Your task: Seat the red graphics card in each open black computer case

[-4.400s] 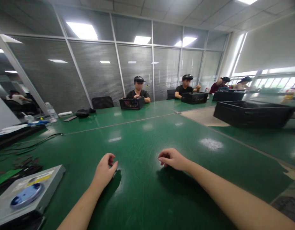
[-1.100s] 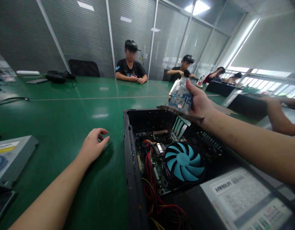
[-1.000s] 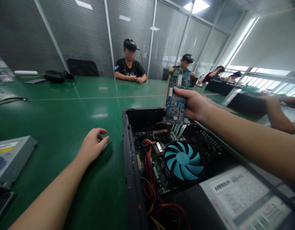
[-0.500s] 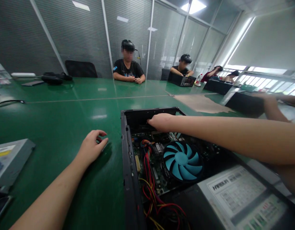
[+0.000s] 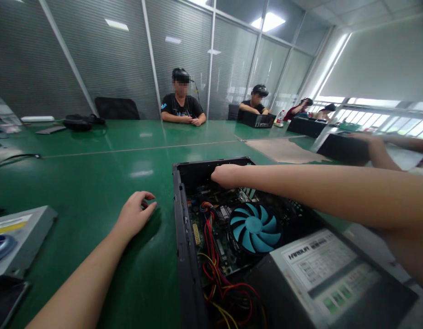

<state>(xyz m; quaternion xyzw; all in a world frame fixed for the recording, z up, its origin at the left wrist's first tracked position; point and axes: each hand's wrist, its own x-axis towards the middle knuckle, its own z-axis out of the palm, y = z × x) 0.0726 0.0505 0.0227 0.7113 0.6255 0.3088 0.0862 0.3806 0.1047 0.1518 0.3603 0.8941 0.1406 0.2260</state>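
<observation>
An open black computer case [image 5: 179, 214] lies on the green table [image 5: 94, 173] in front of me. Inside it I see a blue fan [image 5: 254, 227], red and yellow wires [image 5: 211, 260] and a power supply with a white label [image 5: 321, 269]. My right hand [image 5: 227, 176] reaches into the far end of the case, knuckles up and fingers curled down. Whatever it holds is hidden. My left hand [image 5: 134, 217] rests on the table to the left of the case, fingers loosely curled, with nothing in it.
A grey optical drive [image 5: 19, 233] lies at the left edge. Another person's arm [image 5: 379, 151] reaches to a black case [image 5: 341, 148] on the right. Several people sit across the table; the nearest [image 5: 182, 103] faces me. Black gear [image 5: 77, 122] lies far left.
A second ago my right hand held a blue circuit card above the case. It has since gone down into the far end of the case, and the card no longer shows. My left hand stayed put.
</observation>
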